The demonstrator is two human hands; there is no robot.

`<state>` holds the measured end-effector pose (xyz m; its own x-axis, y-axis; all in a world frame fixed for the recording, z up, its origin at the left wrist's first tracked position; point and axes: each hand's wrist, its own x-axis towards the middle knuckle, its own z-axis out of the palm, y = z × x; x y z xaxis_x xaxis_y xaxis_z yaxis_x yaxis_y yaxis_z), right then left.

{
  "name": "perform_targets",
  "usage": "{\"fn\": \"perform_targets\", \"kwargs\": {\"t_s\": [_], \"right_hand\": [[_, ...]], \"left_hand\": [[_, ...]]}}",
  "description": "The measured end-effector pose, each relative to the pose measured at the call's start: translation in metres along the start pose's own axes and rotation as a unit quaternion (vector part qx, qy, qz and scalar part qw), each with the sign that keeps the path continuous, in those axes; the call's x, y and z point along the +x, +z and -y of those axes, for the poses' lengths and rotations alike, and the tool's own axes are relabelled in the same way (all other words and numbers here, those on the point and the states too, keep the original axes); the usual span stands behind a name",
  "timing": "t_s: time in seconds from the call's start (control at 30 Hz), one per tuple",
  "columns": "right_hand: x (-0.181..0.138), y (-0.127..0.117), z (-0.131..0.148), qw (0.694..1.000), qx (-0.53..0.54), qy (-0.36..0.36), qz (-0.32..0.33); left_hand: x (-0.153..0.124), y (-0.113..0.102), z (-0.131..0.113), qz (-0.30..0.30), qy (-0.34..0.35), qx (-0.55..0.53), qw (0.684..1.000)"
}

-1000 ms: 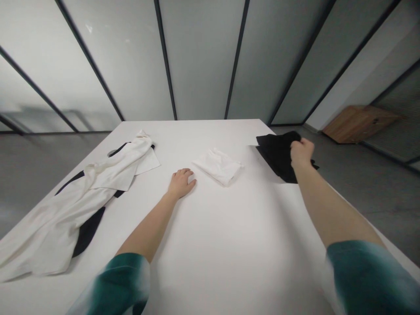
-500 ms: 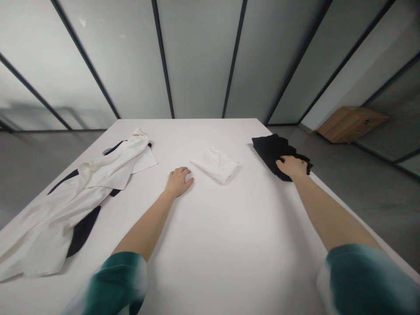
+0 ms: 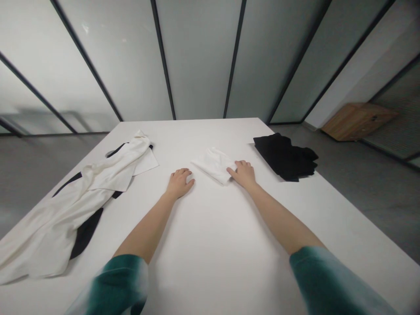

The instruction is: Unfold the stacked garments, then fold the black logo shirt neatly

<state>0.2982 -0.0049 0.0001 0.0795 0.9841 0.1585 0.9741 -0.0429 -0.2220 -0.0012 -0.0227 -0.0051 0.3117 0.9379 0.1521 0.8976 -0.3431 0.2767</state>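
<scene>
My left hand (image 3: 179,182) lies flat on the white table (image 3: 213,245), fingers loosely spread and holding nothing, just left of a small folded white cloth (image 3: 214,164). My right hand (image 3: 243,173) rests at the right edge of that white cloth, fingers stretched out and touching it. A folded black cloth (image 3: 285,156) lies apart from my hands near the table's right edge.
A heap of white and black garments (image 3: 75,201) sprawls over the table's left side. Frosted glass panels with dark frames stand behind the table. A wooden cabinet (image 3: 357,120) sits on the grey floor at the far right.
My right hand let go of the black cloth at the right edge and moved left to the small white cloth. The left hand stayed put.
</scene>
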Motion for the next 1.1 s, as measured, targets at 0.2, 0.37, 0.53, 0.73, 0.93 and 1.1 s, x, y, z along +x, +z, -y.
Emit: {"fn": "perform_targets", "kwargs": {"t_s": [0.2,0.37,0.53,0.73,0.93,1.1], "right_hand": [[-0.014,0.007,0.007,0.974,0.196,-0.112,0.027],[-0.021,0.010,0.018,0.907,0.395,-0.135,0.048],[-0.016,0.011,0.011,0.922,0.377,-0.089,-0.013],[-0.015,0.011,0.009,0.937,0.328,-0.120,-0.009],[-0.026,0.004,0.031,0.928,0.218,-0.302,-0.016],[-0.032,0.005,0.044,0.910,0.157,-0.380,0.058]], "left_hand": [[-0.003,-0.001,-0.005,-0.032,0.016,-0.019,0.999],[-0.009,-0.007,-0.018,-0.032,0.093,-0.043,0.994],[-0.012,-0.009,-0.024,0.011,0.116,-0.016,0.993],[-0.004,-0.003,-0.017,-0.010,0.051,-0.208,0.977],[0.005,0.002,-0.018,-0.061,-0.203,-0.638,0.740],[0.010,0.000,-0.018,-0.049,-0.250,-0.738,0.625]]}}
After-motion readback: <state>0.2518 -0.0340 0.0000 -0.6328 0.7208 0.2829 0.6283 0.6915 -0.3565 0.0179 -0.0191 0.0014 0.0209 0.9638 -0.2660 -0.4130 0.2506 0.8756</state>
